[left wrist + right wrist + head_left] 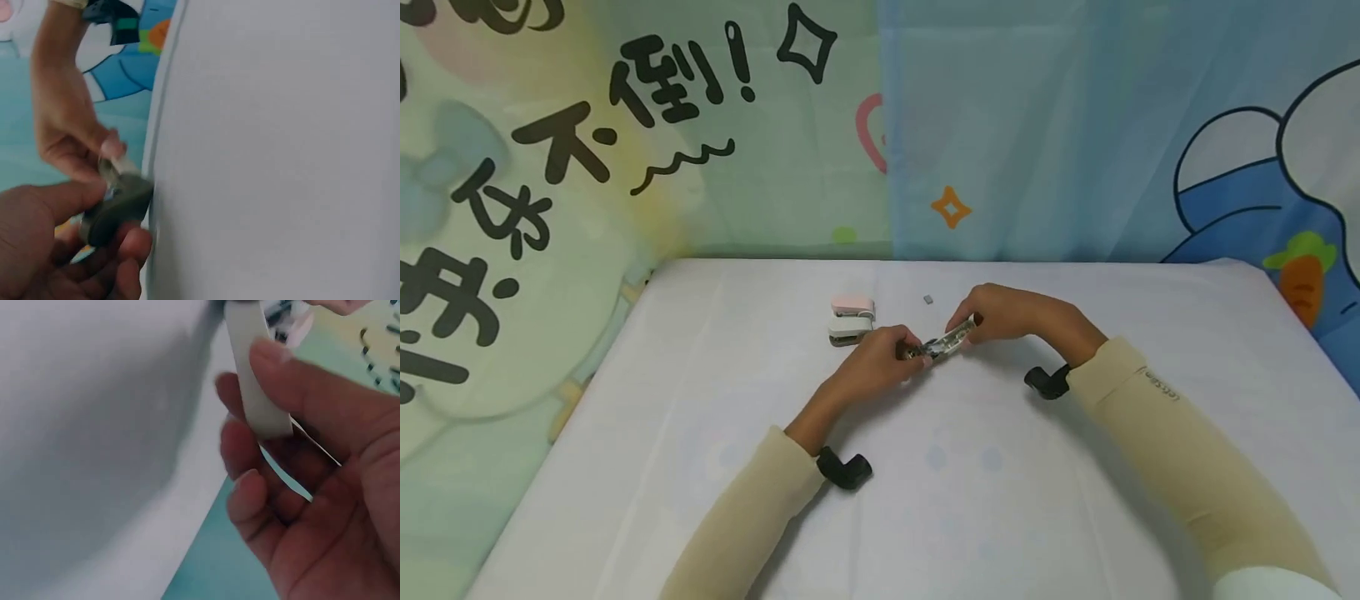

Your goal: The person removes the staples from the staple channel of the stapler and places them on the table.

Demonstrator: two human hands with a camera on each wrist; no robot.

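Both hands hold a small stapler (953,338) swung wide open, its metal inside showing in the head view. My left hand (880,360) pinches the lower left end between thumb and fingers. At the upper right end, my right hand (1000,312) grips the other arm. The left wrist view shows the dark grey-green end of the stapler (119,209) between the left thumb and fingers. A pale, smooth arm of the stapler (253,381) lies under the right thumb in the right wrist view, where the far end is cut off by the frame.
A pink and white stapler (852,325) stands on the white-covered table (970,500), just behind the left hand. A little grey block, like a short strip of staples (928,299), lies farther back. Printed cloth (1030,133) hangs along the table's rear edge.
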